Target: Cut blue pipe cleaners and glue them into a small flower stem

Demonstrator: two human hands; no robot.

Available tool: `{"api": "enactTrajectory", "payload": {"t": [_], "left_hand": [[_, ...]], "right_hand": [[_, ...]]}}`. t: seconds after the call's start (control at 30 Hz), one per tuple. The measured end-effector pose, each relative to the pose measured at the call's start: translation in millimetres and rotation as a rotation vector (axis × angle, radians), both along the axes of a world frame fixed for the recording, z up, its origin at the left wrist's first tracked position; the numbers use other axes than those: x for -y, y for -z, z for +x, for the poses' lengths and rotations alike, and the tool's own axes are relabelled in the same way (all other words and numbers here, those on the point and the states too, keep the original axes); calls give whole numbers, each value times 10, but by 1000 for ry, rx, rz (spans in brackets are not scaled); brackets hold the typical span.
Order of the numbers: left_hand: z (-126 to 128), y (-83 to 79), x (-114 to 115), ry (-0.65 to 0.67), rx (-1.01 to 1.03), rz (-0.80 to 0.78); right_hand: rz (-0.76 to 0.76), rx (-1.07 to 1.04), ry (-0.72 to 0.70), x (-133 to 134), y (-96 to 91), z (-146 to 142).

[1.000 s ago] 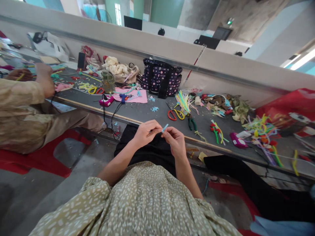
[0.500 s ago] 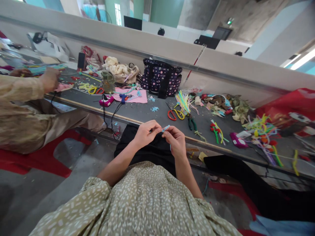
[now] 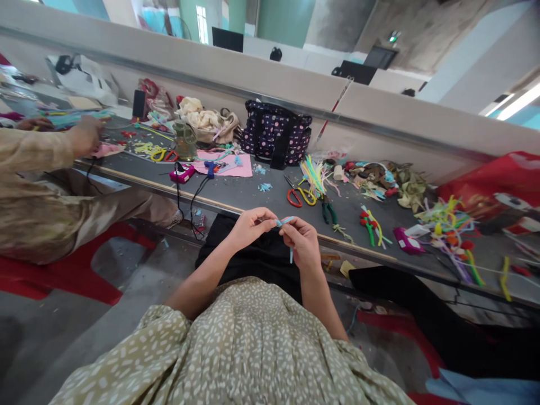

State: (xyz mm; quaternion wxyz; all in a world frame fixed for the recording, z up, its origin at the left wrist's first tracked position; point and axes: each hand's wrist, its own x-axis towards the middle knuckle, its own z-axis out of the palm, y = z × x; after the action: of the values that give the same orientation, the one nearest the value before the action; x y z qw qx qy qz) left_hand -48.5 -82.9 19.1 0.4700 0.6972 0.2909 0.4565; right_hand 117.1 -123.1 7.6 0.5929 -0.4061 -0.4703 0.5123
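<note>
Above my lap, just off the table's front edge, both hands pinch a light blue pipe cleaner [image 3: 286,220]. My left hand [image 3: 253,228] holds one end between thumb and forefinger. My right hand [image 3: 302,239] grips it close by, and a straight tail hangs below those fingers. The part between the fingertips looks bent or twisted; its exact shape is too small to make out. On the table ahead lie scissors [image 3: 301,197] with red and yellow handles, green-handled pliers [image 3: 328,211] and small blue scraps [image 3: 265,187].
A dark dotted bag [image 3: 276,132] stands against the partition. Left of it are a blue glue gun [image 3: 211,167], pink paper [image 3: 242,167] and a glass mug [image 3: 184,140]. Pipe cleaner bundles [image 3: 314,174] lie to the right. A co-worker's hand [image 3: 84,136] works at far left.
The blue pipe cleaner has turned slightly between my fingertips, and more of its hanging tail shows below my right hand. Both hands stay in nearly the same place.
</note>
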Motion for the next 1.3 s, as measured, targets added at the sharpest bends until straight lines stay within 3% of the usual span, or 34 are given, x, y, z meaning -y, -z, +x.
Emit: {"api": "enactTrajectory", "payload": {"t": [0.23,0.33,0.57,0.67,0.93,1.3], "left_hand": [[-32,45,-50,16,24,321],[-27,22,-39,6,39,362],[-2,13,-20,-107,-3,185],[-2,13,-8,-86,-3,101],[-6,-5,-8,25,148,-318],[-32,71,-45,114,140,-157]], "right_hand": [[-71,-127,-109,-4,-19,25],[-73,-116,-118,3,-11,14],[23,5,-24,10,17,-21],[64,101,38,27,25,-33],[253,307,160,53,25,-63],[-71,-101,-98,11,15,0]]}}
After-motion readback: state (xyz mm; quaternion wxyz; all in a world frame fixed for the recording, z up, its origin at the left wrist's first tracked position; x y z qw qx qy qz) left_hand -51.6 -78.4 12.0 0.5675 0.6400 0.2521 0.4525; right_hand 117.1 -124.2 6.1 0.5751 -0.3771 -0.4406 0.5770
